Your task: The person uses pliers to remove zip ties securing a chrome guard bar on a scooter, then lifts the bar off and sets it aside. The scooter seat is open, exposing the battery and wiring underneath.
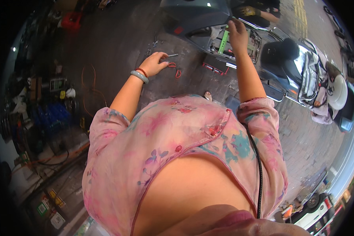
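Observation:
My left hand [155, 62] is held out above the dark floor, a jade-coloured bangle and a red cord on its wrist. By its fingertips a short metal rod [173, 55] shows; whether the fingers touch it cannot be made out. Just beyond lies a red-handled tool [175, 69] on the floor. My right hand [238, 34] reaches to the open frame of a scooter [253, 44], its fingers bent at the edge of the grey body panel [194, 16]. A bright green bar [223, 41] runs across the frame beside this hand; what the fingers touch is hidden.
A co-worker's gloved hand [249, 11] is at the scooter's far side. A red-edged tray [214, 68] lies under the frame. Small tools [155, 41] are on the floor. An orange cable [93, 88] loops at left, near cluttered shelves. A white helmet [337, 93] sits at right.

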Demonstrator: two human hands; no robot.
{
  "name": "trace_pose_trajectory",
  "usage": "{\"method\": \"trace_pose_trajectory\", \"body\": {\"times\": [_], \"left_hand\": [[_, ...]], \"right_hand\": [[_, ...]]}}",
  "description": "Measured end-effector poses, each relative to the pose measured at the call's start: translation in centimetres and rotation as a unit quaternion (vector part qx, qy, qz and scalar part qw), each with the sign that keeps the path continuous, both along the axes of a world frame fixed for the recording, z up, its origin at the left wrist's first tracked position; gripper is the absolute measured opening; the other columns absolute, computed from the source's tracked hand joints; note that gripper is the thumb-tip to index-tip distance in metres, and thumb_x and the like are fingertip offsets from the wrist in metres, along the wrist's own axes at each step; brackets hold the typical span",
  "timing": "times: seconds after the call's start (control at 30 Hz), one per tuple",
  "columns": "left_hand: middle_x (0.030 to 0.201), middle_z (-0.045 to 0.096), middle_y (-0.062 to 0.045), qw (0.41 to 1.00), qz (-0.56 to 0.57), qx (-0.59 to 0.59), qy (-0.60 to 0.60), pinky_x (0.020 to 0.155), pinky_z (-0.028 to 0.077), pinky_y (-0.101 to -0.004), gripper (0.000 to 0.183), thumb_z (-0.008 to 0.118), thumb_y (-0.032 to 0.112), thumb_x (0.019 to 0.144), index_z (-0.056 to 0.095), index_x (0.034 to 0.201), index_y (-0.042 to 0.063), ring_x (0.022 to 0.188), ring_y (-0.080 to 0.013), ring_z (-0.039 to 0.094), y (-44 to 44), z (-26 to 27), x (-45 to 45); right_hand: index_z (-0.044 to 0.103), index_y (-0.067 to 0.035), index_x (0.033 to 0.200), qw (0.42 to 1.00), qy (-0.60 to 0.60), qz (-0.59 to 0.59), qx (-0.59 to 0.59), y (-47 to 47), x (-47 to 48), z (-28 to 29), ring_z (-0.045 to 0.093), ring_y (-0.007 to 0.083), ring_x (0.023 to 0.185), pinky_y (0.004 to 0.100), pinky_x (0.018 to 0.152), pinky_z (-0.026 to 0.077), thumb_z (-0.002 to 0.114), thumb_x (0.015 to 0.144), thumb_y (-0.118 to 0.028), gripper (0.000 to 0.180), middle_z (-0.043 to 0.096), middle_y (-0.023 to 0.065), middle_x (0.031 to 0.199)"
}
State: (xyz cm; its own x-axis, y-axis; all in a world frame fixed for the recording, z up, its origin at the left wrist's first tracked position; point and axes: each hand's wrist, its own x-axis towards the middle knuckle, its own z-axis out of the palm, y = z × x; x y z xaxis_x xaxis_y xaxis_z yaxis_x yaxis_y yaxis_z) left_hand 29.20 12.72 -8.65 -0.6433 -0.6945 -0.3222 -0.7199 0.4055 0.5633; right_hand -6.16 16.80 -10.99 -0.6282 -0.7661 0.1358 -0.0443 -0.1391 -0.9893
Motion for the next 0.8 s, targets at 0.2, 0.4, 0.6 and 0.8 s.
{"method": "trace_pose_trajectory", "body": {"times": [0.2, 0.4, 0.6, 0.8], "left_hand": [[0.118, 0.060, -0.017, 0.998, 0.038, 0.010, -0.057, 0.095, 0.049, -0.0368, 0.039, 0.066, 0.026, 0.087, 0.061, 0.119, 0.005, 0.109, -0.0283, 0.060, -1.9, -3.1, 6.7], [0.112, 0.064, -0.018, 0.999, 0.044, 0.018, -0.022, 0.092, 0.050, -0.0375, 0.039, 0.066, 0.025, 0.085, 0.061, 0.117, 0.002, 0.106, -0.0296, 0.062, -7.8, -11.2, 10.8], [0.107, 0.068, -0.019, 0.984, 0.162, 0.069, -0.030, 0.089, 0.050, -0.0402, 0.039, 0.068, 0.029, 0.084, 0.063, 0.113, 0.003, 0.104, -0.0328, 0.064, -10.8, -28.1, 13.2], [0.115, 0.066, -0.017, 0.977, 0.079, 0.076, -0.180, 0.092, 0.050, -0.0426, 0.041, 0.071, 0.032, 0.081, 0.063, 0.110, 0.003, 0.107, -0.0357, 0.062, -7.6, -49.5, 13.6]], "right_hand": [[0.058, 0.002, 0.109, 0.998, 0.033, -0.053, 0.003, -1.9, 0.5, -1.1, 0.060, 0.0124, 0.074, 0.0255, 0.065, 0.048, 0.060, 0.096, -0.029, 0.034, 0.064, 0.0076, 0.087], [0.058, 0.002, 0.104, 0.993, 0.045, -0.102, 0.044, -1.9, 1.7, 0.7, 0.056, 0.0110, 0.073, 0.0260, 0.064, 0.047, 0.055, 0.099, -0.033, 0.035, 0.061, 0.0049, 0.087], [0.055, 0.002, 0.111, 0.969, 0.154, -0.190, -0.029, -2.9, 2.7, -2.1, 0.057, 0.0151, 0.080, 0.0289, 0.068, 0.050, 0.051, 0.100, -0.030, 0.034, 0.060, 0.0082, 0.097], [0.045, 0.001, 0.125, 0.717, 0.646, -0.261, -0.015, -3.9, 1.2, -9.9, 0.058, 0.0243, 0.096, 0.0346, 0.078, 0.049, 0.040, 0.103, -0.026, 0.035, 0.059, 0.0171, 0.111]]}}
